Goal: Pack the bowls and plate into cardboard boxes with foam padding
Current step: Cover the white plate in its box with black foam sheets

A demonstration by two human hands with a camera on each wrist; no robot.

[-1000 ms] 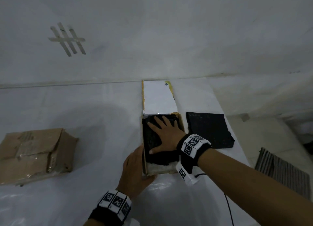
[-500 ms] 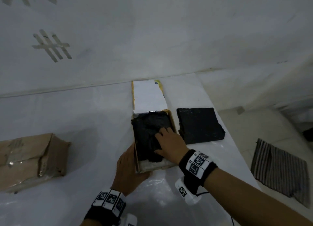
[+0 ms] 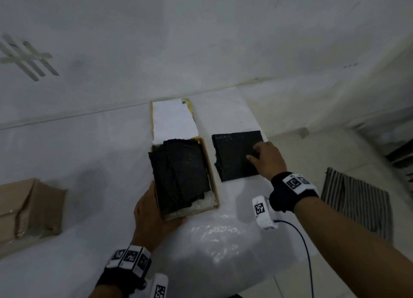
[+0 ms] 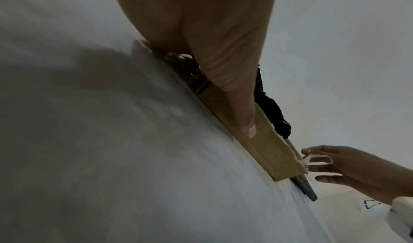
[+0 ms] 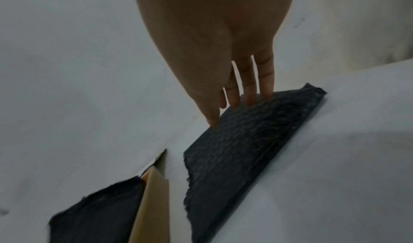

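An open cardboard box point(image 3: 212, 181) sits in the middle of the white table, packed with black foam pieces point(image 3: 181, 172); its white lid point(image 3: 172, 121) lies flat behind it. My left hand point(image 3: 152, 210) braces the box's near left corner, fingers along the left wall and thumb point(image 4: 236, 102) straight along the front wall point(image 4: 266, 151). Right of the box lies a loose black foam slab point(image 3: 232, 157). My right hand point(image 3: 266, 159) is over its right part, fingertips point(image 5: 250, 100) touching the slab point(image 5: 245, 149). No bowl or plate shows.
A second, closed cardboard box point(image 3: 29, 208) sits at the table's left edge. Crinkled clear plastic point(image 3: 212, 237) covers the near table. The table ends just right of the slab; a striped cloth point(image 3: 357, 199) lies on the floor there. A wall stands behind.
My right hand lifted off the foam inside the box and moved right onto the loose slab. The left hand stayed at the box corner. The camera view shifted right.
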